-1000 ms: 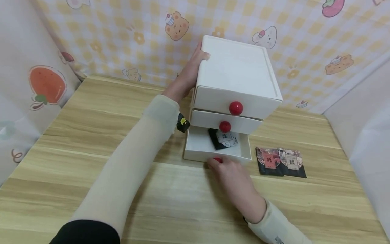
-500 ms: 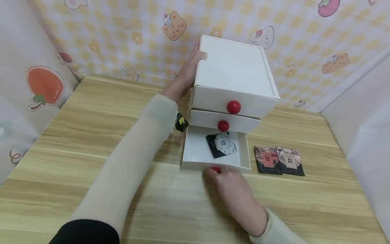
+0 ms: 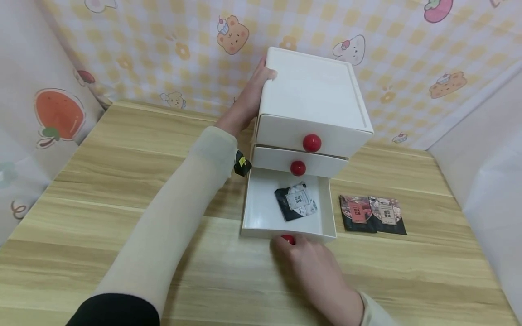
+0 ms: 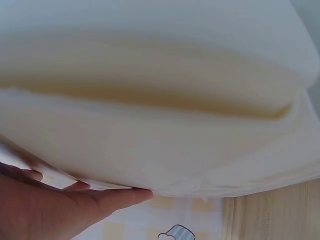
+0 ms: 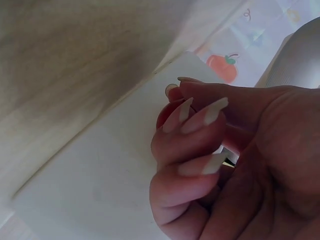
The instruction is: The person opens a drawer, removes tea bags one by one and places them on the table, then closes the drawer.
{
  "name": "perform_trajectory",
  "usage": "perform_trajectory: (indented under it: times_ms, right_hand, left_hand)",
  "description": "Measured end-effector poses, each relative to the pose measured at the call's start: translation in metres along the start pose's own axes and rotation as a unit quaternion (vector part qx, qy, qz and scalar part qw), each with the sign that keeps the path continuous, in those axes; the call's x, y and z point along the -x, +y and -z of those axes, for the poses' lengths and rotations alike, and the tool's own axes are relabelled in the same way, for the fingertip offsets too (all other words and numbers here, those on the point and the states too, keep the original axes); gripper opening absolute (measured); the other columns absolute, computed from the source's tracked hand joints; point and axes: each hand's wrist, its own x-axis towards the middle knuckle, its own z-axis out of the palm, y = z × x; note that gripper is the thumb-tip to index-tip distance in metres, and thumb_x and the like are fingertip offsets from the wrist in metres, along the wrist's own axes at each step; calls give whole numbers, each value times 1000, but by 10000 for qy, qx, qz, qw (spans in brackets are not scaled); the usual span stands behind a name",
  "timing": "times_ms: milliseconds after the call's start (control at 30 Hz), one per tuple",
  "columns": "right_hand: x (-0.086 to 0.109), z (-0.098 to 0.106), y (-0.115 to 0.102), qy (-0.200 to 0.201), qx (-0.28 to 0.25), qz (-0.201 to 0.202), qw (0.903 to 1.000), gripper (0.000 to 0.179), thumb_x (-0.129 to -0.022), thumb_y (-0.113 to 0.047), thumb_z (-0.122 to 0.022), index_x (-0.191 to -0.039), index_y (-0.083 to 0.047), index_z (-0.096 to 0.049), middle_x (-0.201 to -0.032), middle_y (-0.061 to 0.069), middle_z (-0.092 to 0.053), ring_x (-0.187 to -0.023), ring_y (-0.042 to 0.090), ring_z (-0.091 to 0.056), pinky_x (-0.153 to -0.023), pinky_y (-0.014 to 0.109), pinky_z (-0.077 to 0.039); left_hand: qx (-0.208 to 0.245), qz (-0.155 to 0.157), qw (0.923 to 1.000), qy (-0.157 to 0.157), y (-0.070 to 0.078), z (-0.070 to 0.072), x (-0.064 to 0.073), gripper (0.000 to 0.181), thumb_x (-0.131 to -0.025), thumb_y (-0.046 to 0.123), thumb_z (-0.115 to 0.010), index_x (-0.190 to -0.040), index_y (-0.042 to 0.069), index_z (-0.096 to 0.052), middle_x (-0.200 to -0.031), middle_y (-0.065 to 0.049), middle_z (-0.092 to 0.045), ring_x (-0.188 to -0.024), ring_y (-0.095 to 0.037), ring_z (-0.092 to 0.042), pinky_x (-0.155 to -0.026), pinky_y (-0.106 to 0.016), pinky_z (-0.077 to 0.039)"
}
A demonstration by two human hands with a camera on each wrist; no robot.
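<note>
A white drawer cabinet [image 3: 314, 86] with red round knobs stands in the middle of the table. My left hand [image 3: 246, 100] steadies its left side, thumb at the top edge; in the left wrist view, straight fingers [image 4: 120, 198] touch the white wall. My right hand [image 3: 316, 274] pinches the red knob [image 3: 288, 238] of the bottom drawer [image 3: 261, 208], which is pulled out. Inside the drawer lies a black-and-white flat sachet [image 3: 297, 201]. In the right wrist view, curled fingers [image 5: 185, 187] partly hide the knob [image 5: 167, 114].
A red-labelled black sachet [image 3: 358, 213] and a pale-labelled black sachet [image 3: 387, 214] lie side by side on the wooden table [image 3: 122, 181], right of the cabinet. A yellow checked cloth [image 3: 163, 50] hangs close behind. The middle drawer [image 3: 281, 158] sticks out slightly.
My right hand has drawn the bottom drawer farther out toward me, and the sachet inside now shows whole. My left hand has stayed on the cabinet's side. The view shifts slightly.
</note>
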Motion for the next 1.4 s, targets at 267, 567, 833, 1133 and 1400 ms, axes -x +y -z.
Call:
perform_trajectory:
  times_ms: [267,567,833,1133,1400]
  right_hand:
    - [1,3,-2,-131,-121,-93,9998,33,-85,-12,-78,-112,-31,-76,-82,5,-71,-55,9,-47,-44,21,-33]
    - [-2,11,1,-414,-891,-192,9950,28,-95,-37,-69,-122,-38,-73,-48,-14,-32,-42,0,-23,-44,19,-17]
    - [-5,29,10,443,-1385,153,9893,20,-91,-31,-74,-110,-27,-79,-83,-10,-78,-62,-1,-66,-53,15,-43]
    - [-29,51,30,43,-1227,-756,9896,29,-87,-39,-78,-110,-21,-78,-70,-6,-70,-56,1,-52,-46,19,-32]
    - [-54,39,42,-498,-1452,-936,9837,32,-89,-39,-76,-105,-12,-77,-66,-3,-59,-56,10,-47,-49,24,-34]
  left_hand:
    - [74,-10,10000,-17,-2,-1,-1,72,-98,35,-29,-163,34,3,-170,15,0,-149,1,-9,-124,-31,-9]
    - [22,-35,10000,-19,-3,-2,0,72,-98,35,-29,-163,33,2,-170,13,-2,-150,-2,-11,-123,-32,-10]
    - [-22,14,10000,-40,-3,-2,-1,72,-98,37,-28,-163,35,2,-170,14,-1,-151,-3,-10,-124,-35,-10]
    - [40,45,10000,-30,-2,0,0,71,-99,37,-27,-163,35,3,-170,16,1,-151,0,-8,-125,-34,-7]
    - [54,-29,10000,-54,-1,1,0,71,-99,37,-27,-163,35,4,-170,16,2,-151,0,-7,-125,-33,-6]
